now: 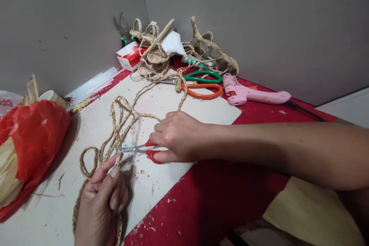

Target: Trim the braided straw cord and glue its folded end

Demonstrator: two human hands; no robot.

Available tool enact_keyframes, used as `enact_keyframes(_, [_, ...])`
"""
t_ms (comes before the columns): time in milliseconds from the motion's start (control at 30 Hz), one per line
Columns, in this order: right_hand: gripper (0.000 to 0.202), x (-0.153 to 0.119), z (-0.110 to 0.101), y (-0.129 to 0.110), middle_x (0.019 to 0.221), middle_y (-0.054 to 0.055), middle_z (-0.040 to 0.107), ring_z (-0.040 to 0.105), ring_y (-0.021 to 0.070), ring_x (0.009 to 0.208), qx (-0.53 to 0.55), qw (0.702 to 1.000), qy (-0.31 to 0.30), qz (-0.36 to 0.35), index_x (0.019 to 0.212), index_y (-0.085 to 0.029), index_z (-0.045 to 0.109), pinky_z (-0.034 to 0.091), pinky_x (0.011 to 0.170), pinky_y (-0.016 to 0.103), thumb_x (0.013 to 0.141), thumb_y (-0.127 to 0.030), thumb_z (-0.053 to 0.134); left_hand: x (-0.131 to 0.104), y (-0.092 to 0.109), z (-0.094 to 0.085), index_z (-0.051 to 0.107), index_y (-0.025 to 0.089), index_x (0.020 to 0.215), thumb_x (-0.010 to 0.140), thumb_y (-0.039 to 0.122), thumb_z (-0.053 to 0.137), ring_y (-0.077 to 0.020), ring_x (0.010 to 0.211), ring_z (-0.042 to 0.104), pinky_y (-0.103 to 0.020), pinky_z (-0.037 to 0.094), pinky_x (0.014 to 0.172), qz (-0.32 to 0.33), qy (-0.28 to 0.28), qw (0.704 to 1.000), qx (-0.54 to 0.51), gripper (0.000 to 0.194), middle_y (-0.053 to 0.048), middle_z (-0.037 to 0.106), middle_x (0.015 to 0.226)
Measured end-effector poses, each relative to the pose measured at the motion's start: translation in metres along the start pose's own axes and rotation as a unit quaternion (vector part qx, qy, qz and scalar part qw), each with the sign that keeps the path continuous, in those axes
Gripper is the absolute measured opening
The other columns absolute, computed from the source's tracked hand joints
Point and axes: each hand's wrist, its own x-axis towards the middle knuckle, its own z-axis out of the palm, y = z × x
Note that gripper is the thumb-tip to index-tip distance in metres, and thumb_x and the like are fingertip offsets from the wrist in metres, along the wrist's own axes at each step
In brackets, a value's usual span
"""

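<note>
My left hand [100, 200] pinches a braided straw cord [115, 123] between thumb and fingers, at the lower left of the view. Small scissors [151, 153] with red handles are in my right hand [178, 136], its thumb and fingers in the loops. Their blades point left and lie at the cord just above my left fingertips. Whether the blades have cut into it I cannot tell. Loops of the cord lie on the white board [161, 184], and one strand runs up behind my right hand to the larger scissors.
Large scissors [201, 84] with green and orange handles lie by a pink glue gun [253, 93]. Behind are a tangle of braided cord [157, 55], a red-and-white box [129, 57] and pliers [123, 30]. Clear glue sticks [92, 86] and a red plastic bag [43, 134] are left.
</note>
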Motion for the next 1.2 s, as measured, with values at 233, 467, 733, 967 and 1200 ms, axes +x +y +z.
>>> enact_keyframes(233, [0.032, 0.0021, 0.0013, -0.0027, 0.081, 0.006, 0.070, 0.059, 0.0178, 0.071, -0.021, 0.999, -0.040, 0.000, 0.090, -0.017, 0.066, 0.031, 0.067, 0.032, 0.094, -0.042, 0.046, 0.0009, 0.0011, -0.0005, 0.072, 0.020, 0.094, 0.064, 0.027, 0.083, -0.0034, 0.036, 0.021, -0.015, 0.025, 0.036, 0.014, 0.002, 1.000, 0.014, 0.033, 0.012, 0.031, 0.039])
enact_keyframes(467, [0.033, 0.0023, 0.0001, 0.0051, 0.079, 0.006, 0.072, 0.061, 0.0177, 0.070, 0.010, 1.000, 0.011, 0.009, 0.086, -0.017, 0.067, 0.028, 0.061, 0.029, 0.092, -0.042, 0.045, 0.0004, -0.0001, 0.0005, 0.071, 0.019, 0.093, 0.067, 0.030, 0.081, -0.0035, 0.037, 0.019, -0.014, 0.025, 0.036, 0.011, -0.006, 1.000, 0.027, 0.030, 0.012, 0.030, 0.040])
enact_keyframes(733, [0.031, 0.0035, 0.0000, 0.0034, 0.082, 0.005, 0.072, 0.060, 0.0173, 0.071, 0.017, 0.999, -0.038, 0.012, 0.089, -0.018, 0.068, 0.028, 0.061, 0.029, 0.091, -0.042, 0.049, 0.0015, -0.0024, -0.0005, 0.069, 0.022, 0.096, 0.068, 0.029, 0.081, -0.0033, 0.037, 0.022, -0.014, 0.025, 0.038, 0.015, -0.005, 0.999, 0.029, 0.031, 0.012, 0.032, 0.040])
enact_keyframes(967, [0.032, 0.0037, -0.0010, 0.0056, 0.080, 0.006, 0.073, 0.060, 0.0164, 0.071, 0.043, 0.999, -0.014, 0.025, 0.084, -0.017, 0.068, 0.025, 0.059, 0.028, 0.092, -0.039, 0.046, 0.0020, -0.0007, -0.0029, 0.066, 0.019, 0.092, 0.070, 0.025, 0.079, -0.0036, 0.039, 0.021, -0.015, 0.025, 0.038, 0.035, -0.030, 0.999, 0.013, 0.026, 0.011, 0.034, 0.043])
enact_keyframes(1200, [0.030, 0.0017, -0.0019, 0.0047, 0.077, 0.006, 0.072, 0.056, 0.0144, 0.063, 0.048, 0.998, -0.012, 0.026, 0.081, -0.017, 0.069, 0.020, 0.055, 0.028, 0.089, -0.038, 0.049, 0.0022, 0.0012, -0.0068, 0.061, 0.021, 0.097, 0.071, 0.020, 0.078, -0.0067, 0.045, 0.039, -0.015, 0.032, 0.042, 0.043, -0.037, 0.998, 0.011, 0.031, 0.006, 0.050, 0.052])
